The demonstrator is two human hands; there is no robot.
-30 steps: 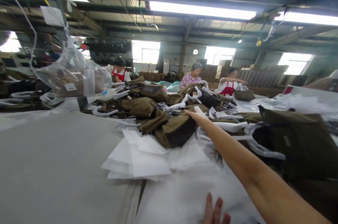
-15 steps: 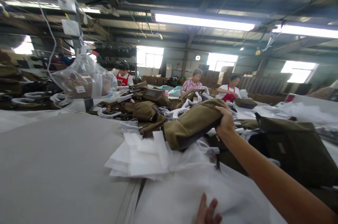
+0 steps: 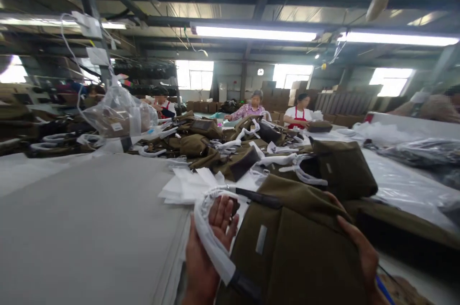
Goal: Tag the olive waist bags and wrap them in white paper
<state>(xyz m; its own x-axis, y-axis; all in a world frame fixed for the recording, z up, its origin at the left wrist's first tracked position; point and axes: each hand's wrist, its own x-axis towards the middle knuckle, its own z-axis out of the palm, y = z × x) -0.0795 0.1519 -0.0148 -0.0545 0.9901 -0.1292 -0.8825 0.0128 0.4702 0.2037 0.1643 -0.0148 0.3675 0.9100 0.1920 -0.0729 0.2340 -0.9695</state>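
You've brought the green bag (image 3: 305, 238) close. Your right hand (image 3: 359, 245) grips its side; your left hand (image 3: 222, 228) is open by its wrapped handle (image 3: 208, 240), so both can reach it.

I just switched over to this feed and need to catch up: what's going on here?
A person has an olive bag up close in front of them. The right hand grips its right side; the left hand is open, palm up, behind the white-wrapped handle, its fingers showing through the loop. White sheets lie just beyond, next to a pile of similar bags. Across the pile, a co-worker in a red apron is near another bag.
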